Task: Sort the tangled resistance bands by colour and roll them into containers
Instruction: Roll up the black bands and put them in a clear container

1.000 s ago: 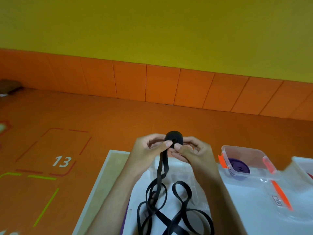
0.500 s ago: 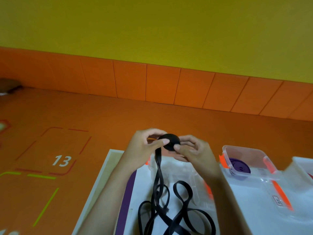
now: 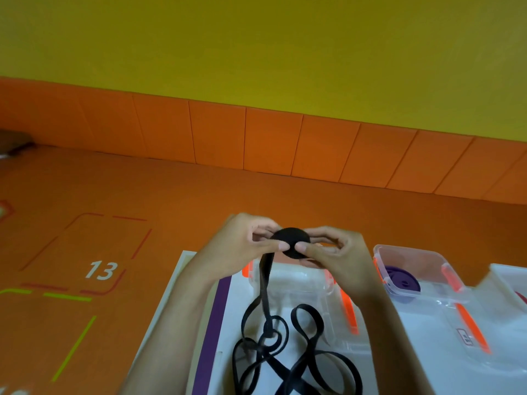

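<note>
The marking "13" [image 3: 101, 270] shows on the orange floor [image 3: 171, 201] at left, beside a white worktop [image 3: 175, 283] with a purple strip [image 3: 212, 323] lying along its left side. Above the worktop, a person's left hand [image 3: 242, 248] and right hand [image 3: 335, 253] pinch a tightly wound black roll [image 3: 292, 241] of resistance band, both grips clamped on it between thumb and fingers. The loose tail [image 3: 265, 283] hangs from the roll to tangled black loops [image 3: 286, 377] on the worktop. A clear container [image 3: 299, 280] with orange clips sits beneath the hands. To the right, a second clear container [image 3: 410, 250] holds a rolled purple band [image 3: 403, 283]; a third container [image 3: 510, 276] shows at the far right edge.
</note>
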{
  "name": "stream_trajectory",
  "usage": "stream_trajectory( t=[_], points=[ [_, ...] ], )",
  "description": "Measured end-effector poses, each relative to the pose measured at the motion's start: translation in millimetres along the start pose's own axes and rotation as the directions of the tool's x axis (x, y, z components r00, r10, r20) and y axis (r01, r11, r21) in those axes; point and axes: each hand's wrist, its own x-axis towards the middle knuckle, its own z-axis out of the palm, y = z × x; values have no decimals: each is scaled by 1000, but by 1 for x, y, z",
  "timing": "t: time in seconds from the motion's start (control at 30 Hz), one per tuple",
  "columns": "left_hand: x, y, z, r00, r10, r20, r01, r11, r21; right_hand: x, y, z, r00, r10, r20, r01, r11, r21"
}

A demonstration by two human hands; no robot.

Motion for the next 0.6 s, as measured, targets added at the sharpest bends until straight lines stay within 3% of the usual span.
stream_trajectory(
  t=[0.1, 0.2, 0.27, 0.37, 0.4, 0.6],
  points=[
    [1, 5, 8, 993, 42, -114, -65, 978, -200, 1, -3, 1, 994, -77, -80, 87, 986, 140],
    [1, 4, 13, 983, 43, -177, -91, 958, -271, -1, 8, 10, 993, -22, -119, 64, 931, 358],
    [-1, 0, 11, 988, 21, -150, -57, 969, -238, -3, 12, 9, 997, -6, -74, 27, 957, 287],
    [-4, -6, 8, 994, 5, -107, -20, 989, -144, -3, 6, -3, 999, -42, -27, 37, 989, -143],
    [-4, -7, 9, 995, 7, -99, -20, 991, -136, -3, 2, -6, 999, -39, -9, 37, 984, -173],
    [-6, -1, 21, 974, 41, -222, -119, 928, -352, -3, -1, 2, 994, -88, -63, 93, 993, 80]
  ],
)
